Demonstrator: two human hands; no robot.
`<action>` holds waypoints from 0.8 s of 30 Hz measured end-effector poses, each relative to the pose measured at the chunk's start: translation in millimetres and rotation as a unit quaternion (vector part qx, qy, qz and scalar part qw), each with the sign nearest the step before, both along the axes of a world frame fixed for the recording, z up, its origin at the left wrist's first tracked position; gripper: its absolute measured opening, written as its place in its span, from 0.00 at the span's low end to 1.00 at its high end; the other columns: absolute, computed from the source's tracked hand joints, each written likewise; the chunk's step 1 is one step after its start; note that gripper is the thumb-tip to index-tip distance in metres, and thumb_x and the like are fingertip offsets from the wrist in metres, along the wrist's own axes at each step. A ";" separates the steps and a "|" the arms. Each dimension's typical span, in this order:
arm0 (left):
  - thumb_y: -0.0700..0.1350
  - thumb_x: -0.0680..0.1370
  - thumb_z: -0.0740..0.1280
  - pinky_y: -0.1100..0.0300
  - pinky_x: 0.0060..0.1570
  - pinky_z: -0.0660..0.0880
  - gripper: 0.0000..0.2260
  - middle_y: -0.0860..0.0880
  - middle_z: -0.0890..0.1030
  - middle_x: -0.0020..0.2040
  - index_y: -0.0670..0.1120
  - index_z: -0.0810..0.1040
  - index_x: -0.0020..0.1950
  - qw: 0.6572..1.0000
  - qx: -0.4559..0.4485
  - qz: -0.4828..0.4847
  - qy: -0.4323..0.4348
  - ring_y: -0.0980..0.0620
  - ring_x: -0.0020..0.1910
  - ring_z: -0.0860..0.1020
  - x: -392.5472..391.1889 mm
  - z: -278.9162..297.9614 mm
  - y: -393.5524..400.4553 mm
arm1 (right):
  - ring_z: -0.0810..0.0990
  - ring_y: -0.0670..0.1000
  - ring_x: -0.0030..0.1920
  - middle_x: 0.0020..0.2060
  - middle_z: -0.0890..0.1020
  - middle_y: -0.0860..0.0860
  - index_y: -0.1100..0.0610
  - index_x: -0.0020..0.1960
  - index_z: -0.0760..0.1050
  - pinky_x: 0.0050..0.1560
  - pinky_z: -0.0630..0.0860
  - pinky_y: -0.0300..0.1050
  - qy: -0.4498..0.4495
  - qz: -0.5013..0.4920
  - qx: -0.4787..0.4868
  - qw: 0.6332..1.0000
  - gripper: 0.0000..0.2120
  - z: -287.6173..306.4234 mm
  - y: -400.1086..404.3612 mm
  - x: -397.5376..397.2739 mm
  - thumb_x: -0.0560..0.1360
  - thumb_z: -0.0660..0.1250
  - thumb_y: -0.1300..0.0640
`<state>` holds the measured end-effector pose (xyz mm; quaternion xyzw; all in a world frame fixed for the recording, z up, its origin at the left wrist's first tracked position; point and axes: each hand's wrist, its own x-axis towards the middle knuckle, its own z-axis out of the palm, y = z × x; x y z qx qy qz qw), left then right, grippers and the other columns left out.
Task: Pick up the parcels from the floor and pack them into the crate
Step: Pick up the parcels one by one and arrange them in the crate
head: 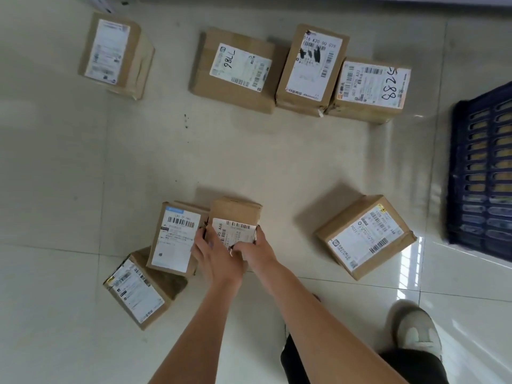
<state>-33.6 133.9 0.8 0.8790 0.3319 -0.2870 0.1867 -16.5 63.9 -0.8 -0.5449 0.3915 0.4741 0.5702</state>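
Several brown cardboard parcels with white shipping labels lie on the pale tiled floor. Both my hands grip one small parcel (235, 217) near the middle: my left hand (214, 252) holds its left near corner, my right hand (256, 250) its right near side. Two more parcels sit just left of it, a tall one (177, 236) touching it and a tilted one (138, 289) below that. Another parcel (365, 235) lies to the right. The dark blue slatted crate (482, 173) stands at the right edge, partly cut off.
Along the far side lie a lone parcel (116, 54) at left and a close row of three: one marked 98LL (235, 70), a tall one (313, 67), one marked 8825 (371, 90). My shoe (415, 328) is at lower right. A wall base runs along the top.
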 end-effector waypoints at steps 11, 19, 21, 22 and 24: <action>0.40 0.73 0.65 0.50 0.68 0.63 0.29 0.44 0.72 0.66 0.47 0.61 0.73 0.991 -0.119 0.061 -0.025 0.43 0.67 0.63 0.5 8.5 -44.7 | 0.79 0.53 0.56 0.55 0.81 0.49 0.49 0.64 0.68 0.51 0.74 0.45 -0.028 0.021 -0.102 0.994 0.23 9.0 -58.0 -3.6 0.70 0.65 0.58; 0.34 0.72 0.62 0.53 0.60 0.68 0.29 0.42 0.68 0.59 0.45 0.61 0.73 0.986 -0.151 0.056 -0.042 0.43 0.61 0.69 16.2 109.2 -82.7 | 0.78 0.53 0.53 0.56 0.80 0.49 0.47 0.65 0.67 0.48 0.75 0.45 -0.087 0.052 -0.133 0.986 0.24 112.3 -105.9 14.4 0.71 0.64 0.61; 0.34 0.71 0.62 0.53 0.57 0.71 0.28 0.45 0.66 0.55 0.45 0.63 0.71 0.979 -0.180 0.073 -0.061 0.42 0.58 0.72 28.3 143.9 -100.0 | 0.78 0.53 0.53 0.57 0.80 0.50 0.45 0.66 0.66 0.48 0.77 0.45 -0.114 0.063 -0.143 0.981 0.26 148.9 -123.1 25.7 0.71 0.64 0.60; 0.34 0.72 0.61 0.54 0.56 0.72 0.28 0.45 0.66 0.55 0.46 0.62 0.72 0.976 -0.191 0.077 -0.068 0.43 0.57 0.73 35.9 163.1 -111.1 | 0.78 0.54 0.53 0.58 0.78 0.51 0.44 0.67 0.66 0.48 0.78 0.46 -0.121 0.062 -0.149 0.979 0.26 168.9 -134.8 32.2 0.71 0.64 0.59; 0.34 0.73 0.62 0.58 0.52 0.71 0.30 0.44 0.65 0.60 0.47 0.59 0.74 0.972 -0.210 0.076 -0.075 0.47 0.56 0.73 48.0 203.7 -137.4 | 0.77 0.55 0.54 0.60 0.74 0.53 0.42 0.69 0.63 0.46 0.78 0.46 -0.122 0.055 -0.162 0.978 0.29 207.5 -161.9 41.0 0.71 0.63 0.58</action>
